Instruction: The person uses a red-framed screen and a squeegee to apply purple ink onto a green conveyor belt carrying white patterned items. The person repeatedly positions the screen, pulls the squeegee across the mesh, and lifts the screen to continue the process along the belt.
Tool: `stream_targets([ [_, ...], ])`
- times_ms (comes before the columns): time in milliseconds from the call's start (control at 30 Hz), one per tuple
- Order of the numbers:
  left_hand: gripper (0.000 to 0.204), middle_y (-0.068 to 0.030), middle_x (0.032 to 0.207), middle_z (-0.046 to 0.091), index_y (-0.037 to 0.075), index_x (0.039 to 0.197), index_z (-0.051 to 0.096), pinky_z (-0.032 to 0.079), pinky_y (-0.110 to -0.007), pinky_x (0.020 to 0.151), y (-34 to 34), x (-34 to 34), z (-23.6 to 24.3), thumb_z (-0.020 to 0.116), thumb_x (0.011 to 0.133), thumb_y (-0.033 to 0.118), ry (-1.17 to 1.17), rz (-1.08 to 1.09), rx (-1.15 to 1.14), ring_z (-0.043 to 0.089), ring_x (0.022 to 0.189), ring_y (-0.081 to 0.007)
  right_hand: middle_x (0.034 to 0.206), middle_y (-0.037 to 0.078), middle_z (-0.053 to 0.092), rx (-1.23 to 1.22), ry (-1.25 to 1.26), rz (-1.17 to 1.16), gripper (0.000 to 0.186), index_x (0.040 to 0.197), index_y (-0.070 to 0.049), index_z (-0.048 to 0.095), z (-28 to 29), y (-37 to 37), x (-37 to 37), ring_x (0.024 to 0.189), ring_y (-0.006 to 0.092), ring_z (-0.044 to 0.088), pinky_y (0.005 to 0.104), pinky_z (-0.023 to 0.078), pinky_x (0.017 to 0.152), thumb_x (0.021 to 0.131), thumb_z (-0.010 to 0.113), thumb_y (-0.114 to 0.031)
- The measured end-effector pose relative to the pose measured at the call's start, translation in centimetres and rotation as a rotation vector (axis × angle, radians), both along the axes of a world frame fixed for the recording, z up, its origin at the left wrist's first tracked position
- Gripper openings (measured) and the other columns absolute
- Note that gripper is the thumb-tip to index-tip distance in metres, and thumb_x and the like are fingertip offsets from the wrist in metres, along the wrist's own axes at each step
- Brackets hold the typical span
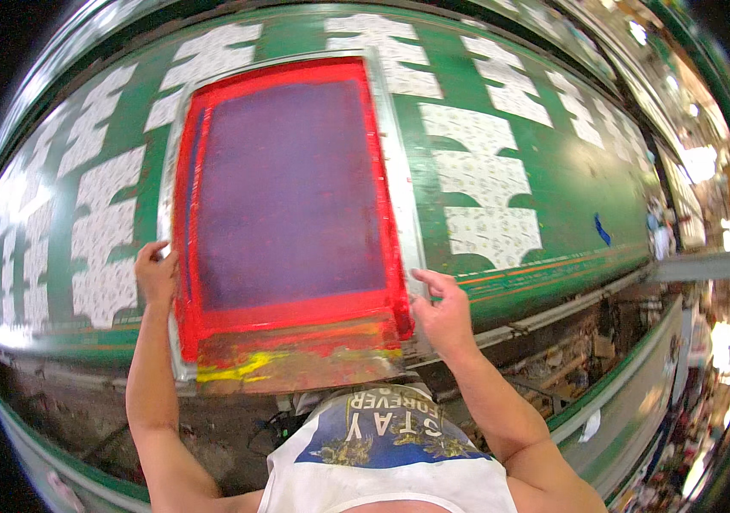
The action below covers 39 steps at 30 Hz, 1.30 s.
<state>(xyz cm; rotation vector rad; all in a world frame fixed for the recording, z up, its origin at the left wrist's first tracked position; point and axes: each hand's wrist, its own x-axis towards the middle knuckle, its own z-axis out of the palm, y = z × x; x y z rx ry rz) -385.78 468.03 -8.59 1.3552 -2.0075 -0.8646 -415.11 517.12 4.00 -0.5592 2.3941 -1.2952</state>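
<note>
A large screen printing frame [405, 184] lies before me, pale metal along its rim. Inside it, a purple mesh [292, 192] is bordered in red. At its near end is a brown board [296, 363] smeared with yellow and red. The fingers of my left hand [157, 274] are curled around the frame's left edge. On the opposite side my right hand [443, 315] pinches the right edge near the close corner, its index finger partly extended. White patterned cut cloth pieces [478, 175] lie flat on both sides of the frame; whatever is beneath it is hidden.
A long green table [570, 188] carries several more rows of cloth pieces [108, 231]. A small blue scrap [602, 229] lies toward its right end. Behind me runs another green-edged table [638, 385]. A person [661, 232] stands far off to the right.
</note>
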Motion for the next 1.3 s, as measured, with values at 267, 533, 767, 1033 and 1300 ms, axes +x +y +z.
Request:
stream_targets([
  [267,0.021,0.0062,0.079,0.062,0.005,0.104,0.082,0.044,-0.029,0.064,4.6,-7.7,3.8,0.088,0.084,0.005,0.117,-0.043,-0.048,0.052,0.070,-0.0071,0.126,0.022,0.075,-0.007,0.131,-0.029,0.043,0.130,-0.006,0.080,1.3,4.5,-7.9,0.125,0.0384,0.069,0.0448,0.053,0.112,0.087,0.084,-0.010],
  [533,0.025,-0.0011,0.093,0.071,0.007,0.105,0.084,0.051,-0.033,0.072,17.9,-21.5,3.3,0.089,0.080,0.006,0.079,-0.021,-0.147,0.060,0.079,-0.0136,0.126,0.025,0.073,0.044,0.117,-0.082,0.041,0.128,-0.007,0.081,-2.0,16.7,-21.6,0.121,0.0416,0.070,0.0459,0.054,0.111,0.088,0.086,-0.010],
  [767,0.024,-0.0030,0.099,0.070,0.008,0.102,0.084,0.054,-0.032,0.079,29.7,-31.4,1.5,0.089,0.079,0.006,0.159,0.011,-0.026,0.063,0.085,-0.0149,0.130,0.025,0.071,0.074,0.012,-0.167,0.043,0.132,-0.007,0.079,-3.1,27.5,-31.0,0.128,0.0395,0.067,0.0462,0.051,0.115,0.090,0.085,-0.011],
  [1033,0.021,-0.0086,0.109,0.075,0.006,0.099,0.082,0.056,-0.034,0.084,36.5,-36.2,1.1,0.090,0.079,0.006,0.149,-0.004,-0.150,0.070,0.096,-0.0217,0.139,0.021,0.071,0.058,-0.122,-0.213,0.042,0.135,-0.005,0.077,-4.6,34.3,-36.2,0.132,0.0350,0.066,0.0436,0.049,0.117,0.093,0.082,-0.008],
  [1300,0.025,-0.0067,0.112,0.078,0.004,0.100,0.081,0.058,-0.031,0.084,38.3,-37.7,1.3,0.094,0.080,0.010,0.143,-0.009,-0.196,0.072,0.091,-0.0145,0.121,0.008,0.073,0.021,-0.156,-0.169,0.043,0.140,-0.003,0.074,-4.7,37.2,-37.2,0.102,0.0146,0.064,0.0314,0.051,0.089,0.097,0.076,-0.001],
])
